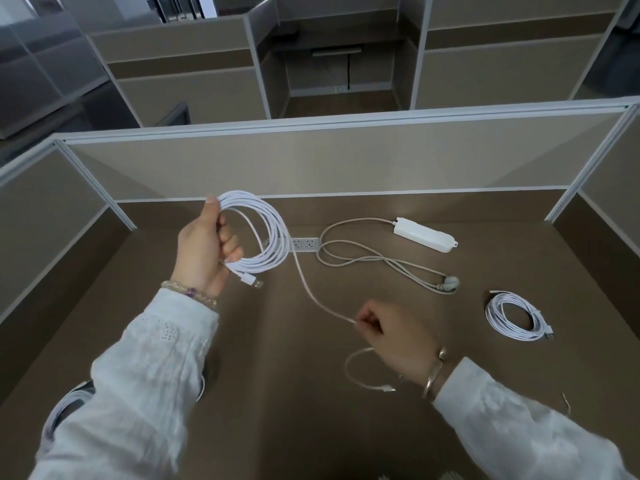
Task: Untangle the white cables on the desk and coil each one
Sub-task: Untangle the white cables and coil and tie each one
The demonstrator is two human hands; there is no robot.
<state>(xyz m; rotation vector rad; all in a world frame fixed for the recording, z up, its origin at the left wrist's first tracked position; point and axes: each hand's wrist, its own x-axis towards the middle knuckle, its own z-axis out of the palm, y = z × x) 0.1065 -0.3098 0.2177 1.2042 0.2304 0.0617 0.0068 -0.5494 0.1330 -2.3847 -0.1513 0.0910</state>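
Fingers of left hand (204, 247) clasp coiled cable (263, 233); right hand (391, 336) pinches its tail.

A brown desk (346, 427) stands boxed in by beige partitions (311, 164) with pale metal trim, a socket strip (304, 244) set into its top near the back, and beyond lie more such cubicles (343, 74), with glass panels (41, 64) at far left.
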